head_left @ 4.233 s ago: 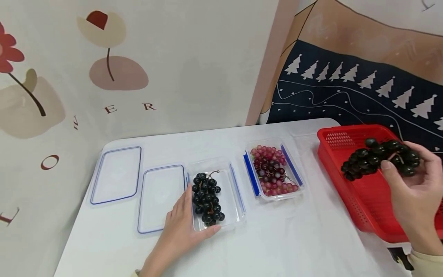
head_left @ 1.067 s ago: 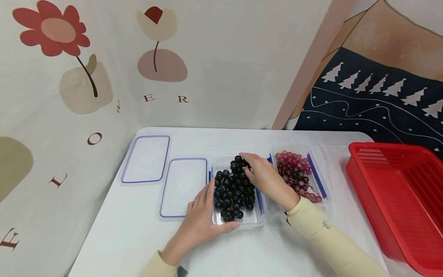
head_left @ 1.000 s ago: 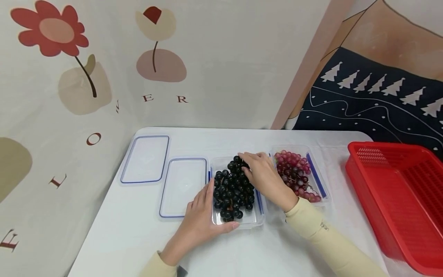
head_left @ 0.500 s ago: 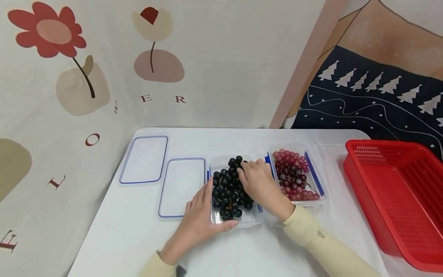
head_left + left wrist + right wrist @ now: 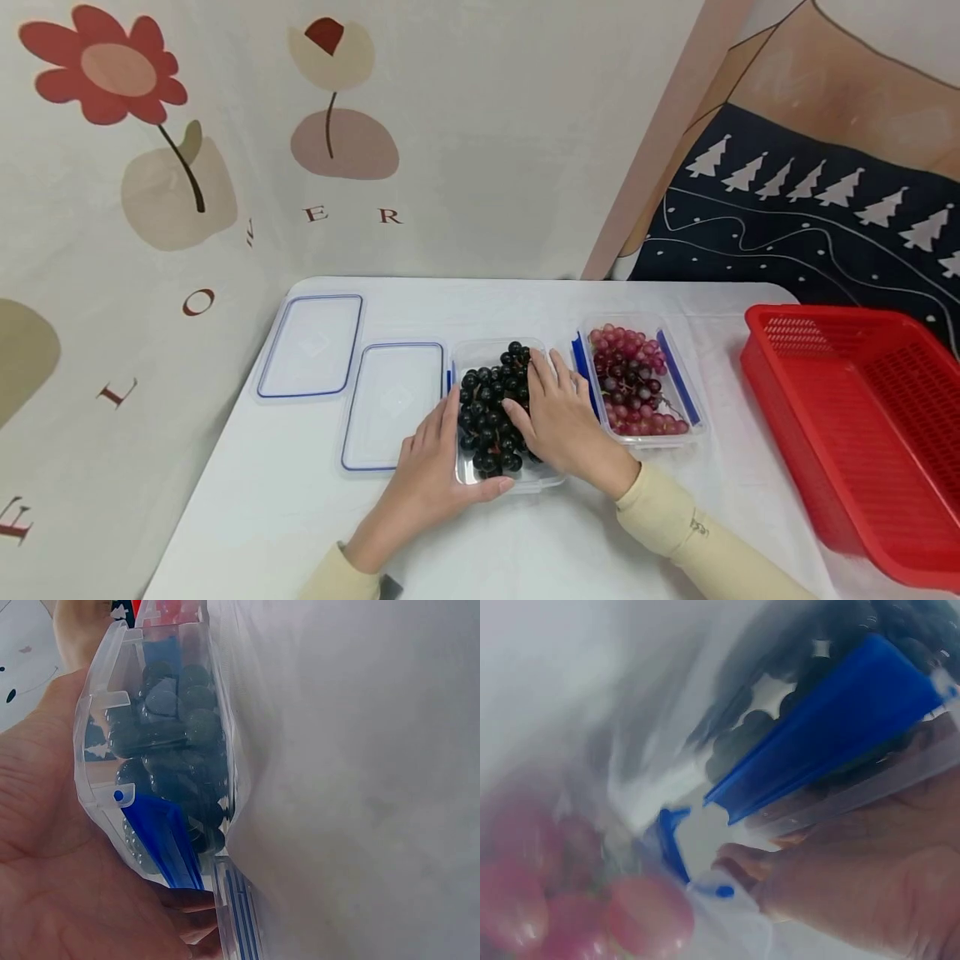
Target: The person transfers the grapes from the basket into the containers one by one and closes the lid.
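Note:
Bunches of black grapes [image 5: 483, 408] lie in a clear lidless container [image 5: 536, 481] at the middle of the table. My left hand [image 5: 427, 475] braces its near left corner, straight fingers along the left wall and thumb along the front. In the left wrist view, the palm sits against the clear wall, near a blue latch [image 5: 169, 832]. My right hand [image 5: 566, 417] rests over the right side of the grapes, fingers extended, hiding part of them and the container's right edge. Another blue latch [image 5: 825, 727] hangs beside this hand in the right wrist view.
A second clear container [image 5: 622, 437] with pink and dark red grapes [image 5: 633, 379] stands close on the right. Two blue-rimmed clear lids lie left, one nearer [image 5: 393, 408] and one farther [image 5: 311, 346]. A red basket [image 5: 817, 467] stands at the far right.
A black grape bunch came from over the basket into the container in my right hand. That hand then let go, moved slightly nearer and straightened its fingers. My left hand stays at the corner.

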`<state>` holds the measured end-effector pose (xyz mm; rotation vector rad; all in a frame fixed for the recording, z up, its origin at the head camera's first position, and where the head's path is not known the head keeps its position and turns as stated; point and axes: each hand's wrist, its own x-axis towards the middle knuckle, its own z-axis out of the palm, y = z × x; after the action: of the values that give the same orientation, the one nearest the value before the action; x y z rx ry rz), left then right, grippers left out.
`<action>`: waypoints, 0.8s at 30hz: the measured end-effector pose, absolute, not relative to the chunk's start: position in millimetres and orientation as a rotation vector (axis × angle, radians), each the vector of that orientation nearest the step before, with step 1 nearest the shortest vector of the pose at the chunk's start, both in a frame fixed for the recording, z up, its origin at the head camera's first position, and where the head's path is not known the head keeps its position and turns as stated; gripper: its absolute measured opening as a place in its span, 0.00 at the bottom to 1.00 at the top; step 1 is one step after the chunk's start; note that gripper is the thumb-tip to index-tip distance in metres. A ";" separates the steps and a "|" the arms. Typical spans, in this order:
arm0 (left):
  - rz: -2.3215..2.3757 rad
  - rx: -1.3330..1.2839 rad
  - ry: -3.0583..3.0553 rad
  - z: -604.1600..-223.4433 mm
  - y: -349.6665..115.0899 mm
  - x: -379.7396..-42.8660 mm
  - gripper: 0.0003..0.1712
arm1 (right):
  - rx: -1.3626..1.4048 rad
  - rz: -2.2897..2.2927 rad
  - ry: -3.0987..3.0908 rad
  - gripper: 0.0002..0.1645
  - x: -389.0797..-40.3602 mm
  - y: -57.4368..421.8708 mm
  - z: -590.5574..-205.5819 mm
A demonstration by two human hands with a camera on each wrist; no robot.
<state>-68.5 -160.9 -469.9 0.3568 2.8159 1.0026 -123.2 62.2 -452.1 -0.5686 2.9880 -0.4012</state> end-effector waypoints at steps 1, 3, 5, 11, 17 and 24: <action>0.998 0.356 2.817 -469.8 -161.2 -68.3 0.83 | -0.551 -0.445 2.970 0.51 -122.3 62.0 -452.4; 1.000 0.362 2.817 -470.0 -161.4 -67.8 0.83 | -0.527 -0.539 2.959 0.53 -120.5 61.9 -452.9; 0.997 0.371 2.816 -470.0 -161.3 -67.6 0.83 | -0.540 -0.619 2.974 0.53 -119.3 61.3 -453.4; 1.003 0.360 2.809 -469.3 -163.2 -66.7 0.83 | -0.772 -0.571 2.989 0.44 -118.8 57.9 -454.4; 1.006 0.362 2.786 -468.8 -165.0 -64.1 0.82 | -0.825 -0.605 2.937 0.44 -113.0 53.6 -452.4; 1.033 0.384 2.762 -461.8 -166.4 -59.2 0.79 | -1.108 -0.756 2.908 0.45 -107.4 45.5 -452.5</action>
<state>-59.2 -166.4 -461.8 0.3841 2.7620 1.0325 -107.4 45.5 -452.5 -1.1078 2.9076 -0.7565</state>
